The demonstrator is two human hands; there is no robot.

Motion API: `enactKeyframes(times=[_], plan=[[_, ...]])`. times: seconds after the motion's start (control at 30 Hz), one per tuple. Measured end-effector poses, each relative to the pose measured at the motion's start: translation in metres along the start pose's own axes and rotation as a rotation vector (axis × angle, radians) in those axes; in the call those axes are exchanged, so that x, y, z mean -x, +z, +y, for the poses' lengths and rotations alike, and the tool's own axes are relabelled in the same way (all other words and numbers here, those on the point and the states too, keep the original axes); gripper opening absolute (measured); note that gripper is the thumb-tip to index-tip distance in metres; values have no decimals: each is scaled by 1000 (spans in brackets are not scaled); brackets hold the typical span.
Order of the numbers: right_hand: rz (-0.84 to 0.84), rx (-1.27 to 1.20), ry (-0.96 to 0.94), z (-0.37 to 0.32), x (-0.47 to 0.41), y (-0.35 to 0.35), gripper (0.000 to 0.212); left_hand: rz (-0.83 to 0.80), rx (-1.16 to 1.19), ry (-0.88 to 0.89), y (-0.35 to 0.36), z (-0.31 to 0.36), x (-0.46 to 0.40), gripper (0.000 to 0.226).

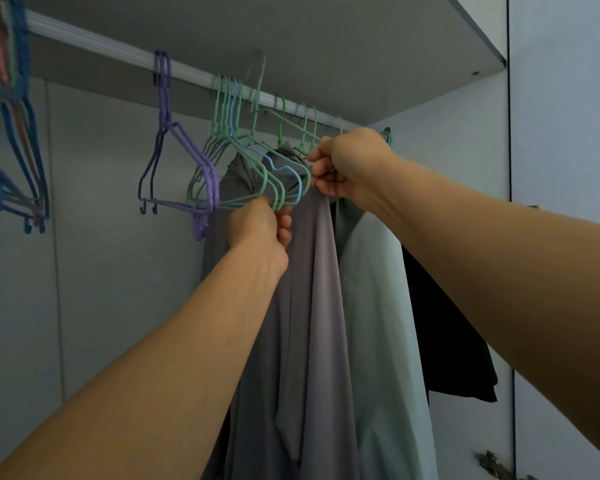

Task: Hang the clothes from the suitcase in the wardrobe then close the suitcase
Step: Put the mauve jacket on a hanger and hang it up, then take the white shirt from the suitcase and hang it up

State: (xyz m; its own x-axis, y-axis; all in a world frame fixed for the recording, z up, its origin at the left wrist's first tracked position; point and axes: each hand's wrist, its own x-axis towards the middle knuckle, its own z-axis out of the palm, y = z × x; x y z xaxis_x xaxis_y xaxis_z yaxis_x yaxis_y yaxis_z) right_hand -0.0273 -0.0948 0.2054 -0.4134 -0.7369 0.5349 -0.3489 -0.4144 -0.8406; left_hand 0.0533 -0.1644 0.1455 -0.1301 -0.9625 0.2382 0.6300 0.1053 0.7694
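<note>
A long grey garment hangs from a green hanger whose hook sits raised above the wardrobe rail. My left hand pinches the grey cloth just under a bunch of empty green and blue hangers. My right hand grips the garment's top edge together with the hanger's right end. A pale green shirt and a black garment hang to the right, close against the grey one. The suitcase is out of view.
Purple hangers hang empty at the middle of the rail, and blue and pink hangers at the far left. A shelf runs above the rail. The wardrobe side wall stands at the right, with a hinge low down.
</note>
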Motion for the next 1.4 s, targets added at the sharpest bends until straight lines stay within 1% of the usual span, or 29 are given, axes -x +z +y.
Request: enactKeyframes(times=[0.1,0.17,0.33,0.4,0.5,0.57,0.67,0.73,0.83,0.93,1.0,1.07,1.17,1.23,1.33,1.4], plan=[[-8,4,-27,6,3,-6,28,-7,39,-2,0,-2,2,23],[15,21,-35,12,5,-12,26,1,73,-10,0,-5,2,25],[212,51,-29,33,9,-46,24,-11,44,-50,-1,-25,8,32],[284,40,3,44,13,-66,27,-19,10,-55,2,-35,11,30],[354,61,59,63,29,-99,39,-24,-64,-40,9,-56,17,25],[378,63,96,75,44,-121,41,-41,-105,-21,16,-70,23,25],[424,65,154,95,66,-154,41,-103,-97,-46,28,-91,37,24],[423,88,213,110,81,-176,41,-125,-107,-33,38,-104,46,27],[370,136,324,128,106,-215,48,-95,-147,4,51,-124,51,27],[232,262,422,142,135,-262,50,-45,-191,-8,63,-149,62,26],[128,322,450,150,156,-288,46,-63,-171,-56,73,-171,85,23],[102,347,424,156,174,-309,40,-84,-149,-109,84,-196,119,20],[160,504,339,159,196,-340,36,-125,-175,-201,98,-235,174,28],[195,548,300,163,215,-360,35,-176,-223,-286,104,-266,212,27],[281,604,244,175,248,-386,34,-308,-342,-505,115,-322,270,25],[283,634,237,189,270,-401,35,-307,-442,-637,113,-357,296,26]])
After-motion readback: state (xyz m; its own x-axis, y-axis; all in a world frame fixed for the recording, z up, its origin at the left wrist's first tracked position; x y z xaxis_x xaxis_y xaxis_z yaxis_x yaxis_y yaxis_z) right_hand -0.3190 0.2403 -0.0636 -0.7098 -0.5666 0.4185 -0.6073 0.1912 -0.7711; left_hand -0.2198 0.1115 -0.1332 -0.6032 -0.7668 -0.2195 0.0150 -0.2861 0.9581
